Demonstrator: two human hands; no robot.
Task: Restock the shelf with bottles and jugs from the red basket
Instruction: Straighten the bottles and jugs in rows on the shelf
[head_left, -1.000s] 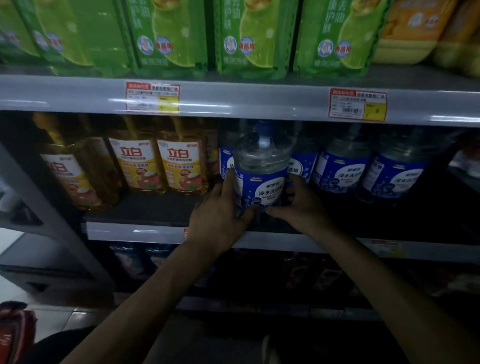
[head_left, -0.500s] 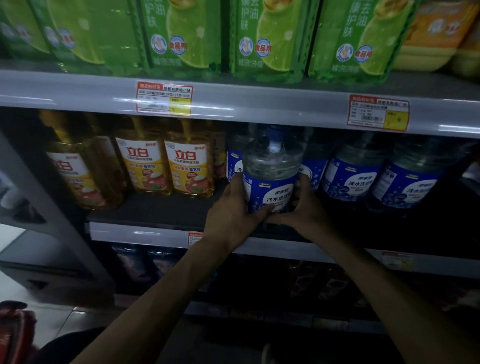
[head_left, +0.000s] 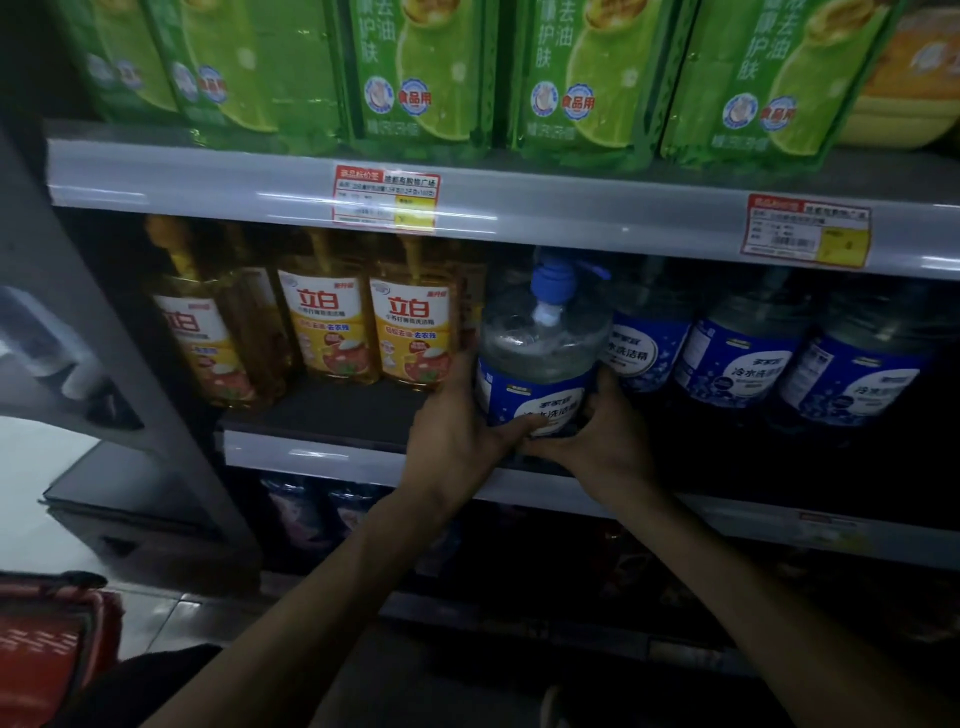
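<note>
Together, left hand (head_left: 457, 441) and right hand (head_left: 610, 441) grip the clear jug (head_left: 540, 358) — yellow bottles (head_left: 410, 332) and blue-labelled jugs (head_left: 737, 364) flanking.

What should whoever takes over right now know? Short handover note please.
Left hand: grips the left side of the blue-label jug, thumb across its label.
Right hand: grips the jug's right side.
Jug: upright at the front of the middle shelf, between the yellow bottles and the row of matching jugs. Its base is hidden, so I cannot tell if it rests fully.
Done: jug brought to its slot.
Left: seat it, let go, fetch more from the red basket at lower left; its contents are out of view.
</note>
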